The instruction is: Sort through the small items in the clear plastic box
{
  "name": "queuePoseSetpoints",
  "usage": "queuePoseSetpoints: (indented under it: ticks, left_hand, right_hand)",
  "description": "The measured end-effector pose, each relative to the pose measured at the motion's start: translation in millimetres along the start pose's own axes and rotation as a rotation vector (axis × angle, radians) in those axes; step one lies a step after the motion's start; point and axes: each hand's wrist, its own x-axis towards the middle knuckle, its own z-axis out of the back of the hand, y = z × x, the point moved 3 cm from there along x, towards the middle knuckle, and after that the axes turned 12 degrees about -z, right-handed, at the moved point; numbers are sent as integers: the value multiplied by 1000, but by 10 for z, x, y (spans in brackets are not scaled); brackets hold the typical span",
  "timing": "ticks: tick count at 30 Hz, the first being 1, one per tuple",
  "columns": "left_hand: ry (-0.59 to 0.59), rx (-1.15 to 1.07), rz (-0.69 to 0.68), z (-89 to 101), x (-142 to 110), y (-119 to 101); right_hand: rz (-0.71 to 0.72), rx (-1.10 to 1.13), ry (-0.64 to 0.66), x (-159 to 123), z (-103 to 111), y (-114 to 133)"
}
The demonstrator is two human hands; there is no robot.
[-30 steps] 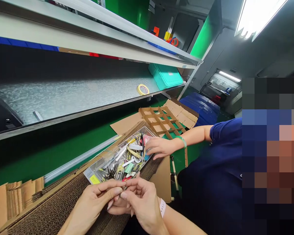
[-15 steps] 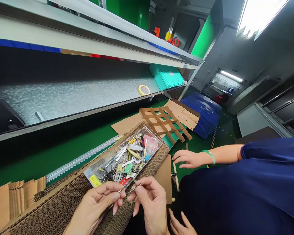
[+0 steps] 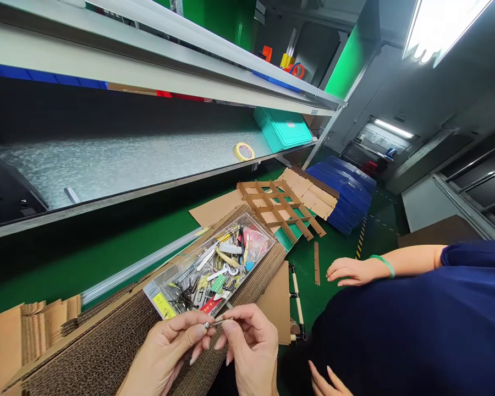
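My left hand (image 3: 165, 349) pinches a small shiny metal piece with a rounded end (image 3: 207, 325) between thumb and fingertips. Opposite it, my right hand (image 3: 253, 341) has thumb and fingers closed on a thin metal pin-like piece (image 3: 219, 322). The two pieces meet, or nearly so; whether they are joined I cannot tell. Just beyond my fingers lies a clear plastic box (image 3: 159, 279) full of small tools and parts, among them a green piece (image 3: 218, 283), a red strip (image 3: 210, 305) and white wrench-shaped pieces. It rests on stacked corrugated cardboard (image 3: 119, 335).
At right stands a person in dark blue (image 3: 449, 308), one hand (image 3: 346, 271) held out. A metal shelf (image 3: 169, 140) carries yellow tape (image 3: 245, 152) and a teal box (image 3: 289, 132). Beyond are a cardboard divider grid (image 3: 278, 206) and blue stacked sheets (image 3: 344, 187).
My hands have brought the two metal pieces closer in line. The other person has shifted right, their hand moving away from the cream-coloured pipe frame.
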Motion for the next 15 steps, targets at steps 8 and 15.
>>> queuePoseSetpoints:
  ticks: [8,15]
  left_hand:
    - [42,6,22,-12,5,85]
    - [-14,15,63,-123,-6,1]
  right_hand:
    - [110,-128,-15,-21,15,-21]
    - [120,-331,27,9,63,131]
